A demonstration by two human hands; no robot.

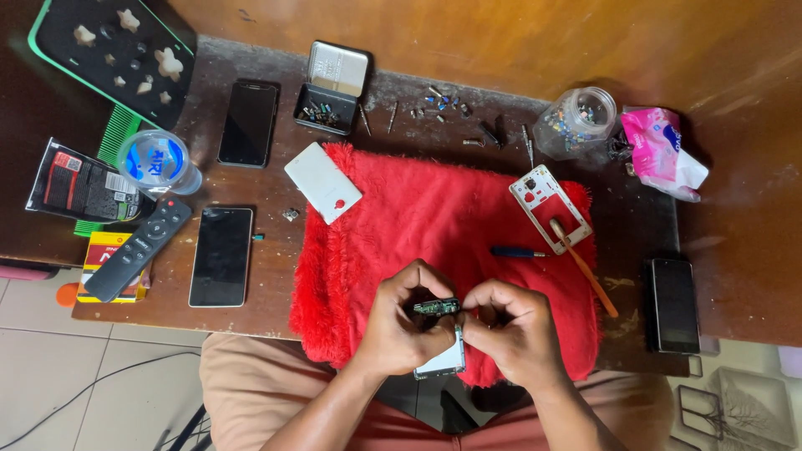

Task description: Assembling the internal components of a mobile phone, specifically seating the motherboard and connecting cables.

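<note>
Disassembly is looking well along: I'm pinching a small green board between my left hand and right hand, both closed on it, above the phone on the red cloth. White frame and back cover are already lying apart (screws too); reassembly is waiting.

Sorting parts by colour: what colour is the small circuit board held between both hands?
Green, the circuit board, pinched by left hand and right hand; head view.
</note>
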